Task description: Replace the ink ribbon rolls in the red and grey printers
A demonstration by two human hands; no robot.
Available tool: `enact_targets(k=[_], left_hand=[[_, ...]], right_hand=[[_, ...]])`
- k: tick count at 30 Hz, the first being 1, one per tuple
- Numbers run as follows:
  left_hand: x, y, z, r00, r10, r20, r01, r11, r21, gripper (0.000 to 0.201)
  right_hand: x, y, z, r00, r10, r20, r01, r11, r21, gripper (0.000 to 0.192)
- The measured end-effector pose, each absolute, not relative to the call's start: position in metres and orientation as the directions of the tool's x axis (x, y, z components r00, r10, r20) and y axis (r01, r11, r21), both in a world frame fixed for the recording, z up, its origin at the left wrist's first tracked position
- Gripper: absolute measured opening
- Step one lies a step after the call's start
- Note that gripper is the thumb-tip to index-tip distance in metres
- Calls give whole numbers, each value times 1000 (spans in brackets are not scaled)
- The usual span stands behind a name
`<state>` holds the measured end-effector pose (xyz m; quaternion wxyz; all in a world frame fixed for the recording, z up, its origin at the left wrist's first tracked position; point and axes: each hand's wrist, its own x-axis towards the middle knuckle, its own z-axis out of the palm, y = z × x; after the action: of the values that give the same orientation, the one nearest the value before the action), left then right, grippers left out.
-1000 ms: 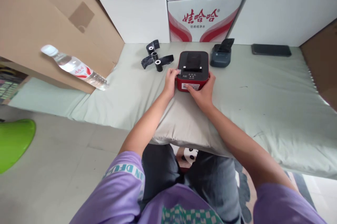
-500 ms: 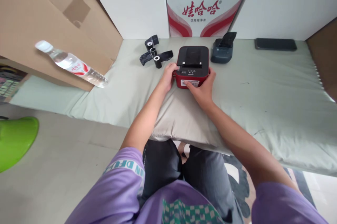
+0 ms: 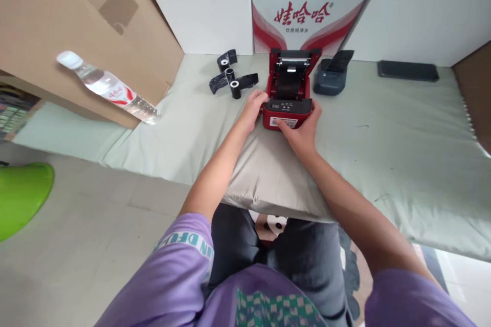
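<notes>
Printers: two, one red printer [image 3: 288, 92] mid-mattress with lid up, one dark printer [image 3: 330, 77] beside it.
Left hand [image 3: 253, 107]: grips its left side.
Right hand [image 3: 303, 130]: clasps its front.
Ribbon rolls [image 3: 231, 74]: three.

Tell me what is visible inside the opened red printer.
With the red printer's lid tipped up, a black ribbon or dark strip runs down the middle of the bay, with a pale patch near the top. The left hand and right hand hold its front corners; deeper parts are hidden.
</notes>
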<state>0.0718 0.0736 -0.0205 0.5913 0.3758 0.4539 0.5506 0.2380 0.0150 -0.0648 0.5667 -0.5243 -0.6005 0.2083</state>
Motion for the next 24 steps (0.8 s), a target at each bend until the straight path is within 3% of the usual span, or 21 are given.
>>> enact_targets(k=[3, 11, 17, 24], left_hand=[[72, 72, -22, -22, 999, -33, -328, 24, 944, 32], [74, 68, -19, -44, 999, 29, -268, -39, 963, 32], [74, 64, -33, -29, 998, 52, -449, -60, 892, 33], [75, 68, -38, -47, 999, 28, -539, -49, 841, 38]], right_hand=[[238, 13, -60, 193, 876, 442, 410, 337, -848, 104], [236, 9, -54, 193, 890, 413, 436, 299, -849, 103], [244, 6, -42, 194, 865, 463, 471, 332, -817, 67], [266, 20, -14, 179, 860, 479, 610, 285, -740, 44]])
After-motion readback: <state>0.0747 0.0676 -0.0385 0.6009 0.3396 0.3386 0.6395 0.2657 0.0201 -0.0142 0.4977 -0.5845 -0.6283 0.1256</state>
